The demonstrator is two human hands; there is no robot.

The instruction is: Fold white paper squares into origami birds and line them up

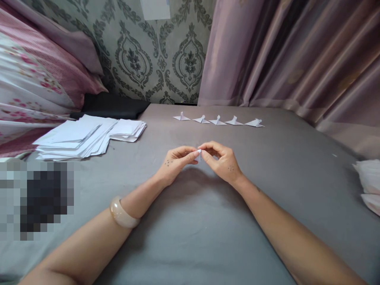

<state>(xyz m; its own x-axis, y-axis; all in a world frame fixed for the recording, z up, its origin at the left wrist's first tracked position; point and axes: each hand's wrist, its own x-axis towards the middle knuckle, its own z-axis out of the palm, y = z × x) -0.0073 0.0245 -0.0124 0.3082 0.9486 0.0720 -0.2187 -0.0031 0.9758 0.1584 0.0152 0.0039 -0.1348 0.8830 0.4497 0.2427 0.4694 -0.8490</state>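
A small piece of folded white paper (pixel 198 156) is pinched between both my hands, above the middle of the grey surface. My left hand (pixel 178 161) grips its left side between thumb and fingers. From the right, my right hand (pixel 222 160) holds the paper's upper edge with thumb and forefinger. The fingertips cover most of the paper, so its full shape is hidden. Beyond my hands stand several folded paper figures (pixel 218 120) in a row, each with flat pointed sides and a raised middle part.
Stacks of white paper sheets (pixel 74 136) lie at the left, before a black folded item (pixel 114 105). Pink curtains (pixel 252 51) hang behind at the right. A white bundle (pixel 368 178) sits at the right edge. Something at the lower left is blurred out.
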